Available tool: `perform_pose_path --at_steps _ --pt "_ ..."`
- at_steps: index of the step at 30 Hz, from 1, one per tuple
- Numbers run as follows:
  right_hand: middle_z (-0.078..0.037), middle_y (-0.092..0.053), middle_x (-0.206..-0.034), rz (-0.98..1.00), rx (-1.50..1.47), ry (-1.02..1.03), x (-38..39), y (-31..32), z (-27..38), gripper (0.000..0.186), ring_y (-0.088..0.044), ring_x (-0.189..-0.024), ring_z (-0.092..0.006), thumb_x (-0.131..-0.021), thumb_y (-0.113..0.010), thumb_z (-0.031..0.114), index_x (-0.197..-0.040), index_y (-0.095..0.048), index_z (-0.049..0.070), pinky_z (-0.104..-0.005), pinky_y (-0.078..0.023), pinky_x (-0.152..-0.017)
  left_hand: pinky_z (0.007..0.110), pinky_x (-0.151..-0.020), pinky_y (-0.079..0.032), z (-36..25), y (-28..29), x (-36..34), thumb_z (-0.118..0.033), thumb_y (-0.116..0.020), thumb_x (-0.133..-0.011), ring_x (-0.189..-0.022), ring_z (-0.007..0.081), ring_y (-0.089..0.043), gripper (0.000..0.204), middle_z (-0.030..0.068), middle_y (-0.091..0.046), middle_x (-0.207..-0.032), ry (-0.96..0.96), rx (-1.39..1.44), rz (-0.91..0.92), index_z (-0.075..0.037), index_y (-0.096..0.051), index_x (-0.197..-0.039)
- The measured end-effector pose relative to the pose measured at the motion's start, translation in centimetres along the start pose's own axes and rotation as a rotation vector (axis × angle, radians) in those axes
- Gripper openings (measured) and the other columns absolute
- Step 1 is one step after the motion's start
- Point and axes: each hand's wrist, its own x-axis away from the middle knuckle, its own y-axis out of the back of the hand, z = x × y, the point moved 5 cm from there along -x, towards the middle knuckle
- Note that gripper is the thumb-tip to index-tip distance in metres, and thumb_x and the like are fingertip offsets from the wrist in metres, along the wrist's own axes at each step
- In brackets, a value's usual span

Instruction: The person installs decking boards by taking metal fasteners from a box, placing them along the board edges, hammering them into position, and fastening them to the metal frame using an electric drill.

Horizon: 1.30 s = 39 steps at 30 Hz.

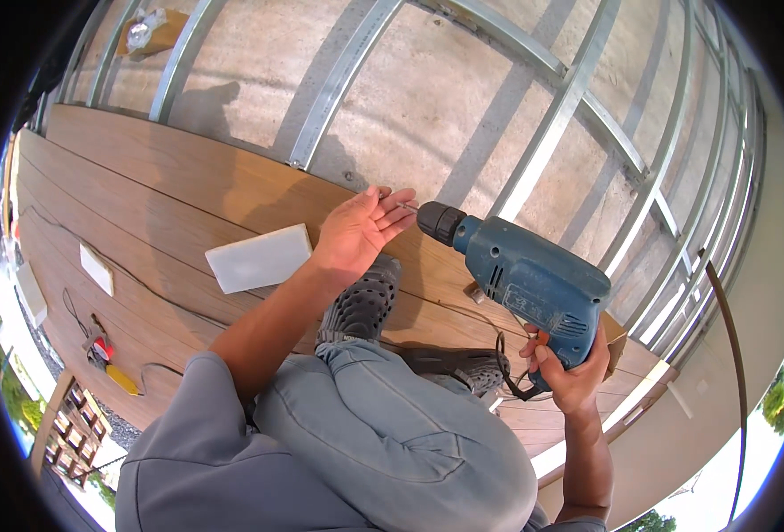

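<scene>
My right hand (569,372) grips the handle of a corded blue drill (534,284), held level with its black chuck (440,222) pointing left. At the chuck's thin bit, my left hand (365,226) is palm up, fingers loosely curled, thumb and index pinched around something small that I cannot make out. Beneath are brown deck boards (144,217) and, along their far edge, a metal joist frame (339,89) over concrete. A white rectangular block (258,257) lies on the boards left of my foot.
Smaller white pieces (97,269), cables and a red-and-yellow tool (119,377) lie at left. A cardboard box (152,31) sits between the far joists. A pale wall (720,390) bounds the right side, with a thin brown strip (736,355) beside it. My bent knee fills the bottom.
</scene>
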Motion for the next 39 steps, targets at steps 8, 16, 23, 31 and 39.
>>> perform_pose_path --at_steps 8,16,23,31,39 --pt "-0.022 -0.069 -0.105 -0.054 -0.057 -0.021 -0.8 -3.6 -1.2 0.046 -0.071 -0.08 -0.02 -0.087 -0.066 -0.004 -0.128 -0.044 -0.007 -0.0285 -0.058 -0.063 0.039 -0.104 -0.049 0.7 -0.6 -0.7 -0.031 -0.051 -0.109 -0.113 0.021 -0.062 0.021 0.0113 -0.067 -0.127 0.033 0.167 -0.063 -0.011 -0.06 -0.108" --pt "-0.023 -0.068 -0.105 -0.022 -0.08 0.031 -2.0 -4.7 -0.8 0.045 -0.07 -0.077 -0.0196 -0.089 -0.065 -0.005 -0.128 -0.043 -0.007 -0.0291 -0.058 -0.063 0.036 -0.1 -0.05 -0.5 -1.0 -0.3 -0.033 -0.049 -0.109 -0.108 0.0198 -0.063 0.032 0.0113 -0.066 -0.125 -0.031 0.217 -0.171 -0.002 -0.056 -0.117" --pt "-0.023 -0.068 -0.106 0.051 0.08 0.108 -2.7 -4.7 -0.6 0.047 -0.072 -0.084 -0.0216 -0.088 -0.065 -0.004 -0.129 -0.042 -0.007 -0.0308 -0.059 -0.067 0.037 -0.1 -0.051 -0.9 0.3 -0.2 -0.03 -0.054 -0.108 -0.107 0.0203 -0.064 0.022 0.011 -0.068 -0.118 -0.071 0.262 -0.212 -0.008 -0.057 -0.105" --pt "-0.017 -0.066 -0.127 0.422 0.722 0.252 -5.3 -9.9 7.2 0.082 -0.066 -0.114 -0.0247 -0.078 -0.074 -0.001 -0.152 -0.04 -0.001 -0.0354 -0.047 -0.104 0.04 -0.1 -0.052 -2.9 2.3 1.5 -0.027 -0.06 -0.105 -0.108 0.0214 -0.065 0.021 0.0117 -0.07 -0.111 -0.075 0.297 -0.3 -0.006 -0.058 -0.103" --pt "-0.03 -0.066 -0.124 0.473 0.849 0.179 -10.1 -18.4 7.4 0.082 -0.065 -0.118 -0.0461 -0.085 -0.071 0.01 -0.157 -0.034 0.015 -0.0429 -0.051 -0.1 0.036 -0.1 -0.05 -5.0 7.0 0.0 -0.02 -0.044 -0.11 -0.11 0.0213 -0.064 0.03 0.0136 -0.067 -0.126 -0.311 0.366 -0.214 0.002 -0.058 -0.125"
